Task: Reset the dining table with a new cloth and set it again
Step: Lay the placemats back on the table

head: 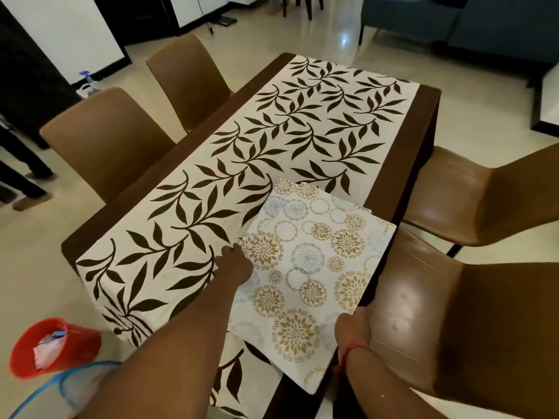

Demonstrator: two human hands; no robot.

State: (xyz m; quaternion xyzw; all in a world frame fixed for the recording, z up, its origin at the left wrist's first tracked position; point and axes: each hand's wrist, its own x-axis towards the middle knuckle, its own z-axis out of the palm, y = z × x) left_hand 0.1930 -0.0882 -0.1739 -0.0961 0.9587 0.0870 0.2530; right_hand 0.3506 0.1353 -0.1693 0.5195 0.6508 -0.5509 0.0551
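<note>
A dark wooden dining table [402, 164] carries a white cloth printed with dark leaf sprays [272, 140] along its length. On the near right corner lies a folded cloth with gold and blue round flower motifs [308, 267], overhanging the near edge. My left hand [234, 263] grips the folded cloth's left edge. My right hand [354, 328] holds its near right edge by the table's side; a red thread is on that wrist.
Two brown chairs [109, 140] stand along the left side and two [472, 313] along the right. A red bucket [51, 346] and a blue-rimmed mesh basket [60, 385] sit on the floor at lower left. A person's legs [27, 170] stand at far left. A spray bottle [87, 86] stands behind the chairs.
</note>
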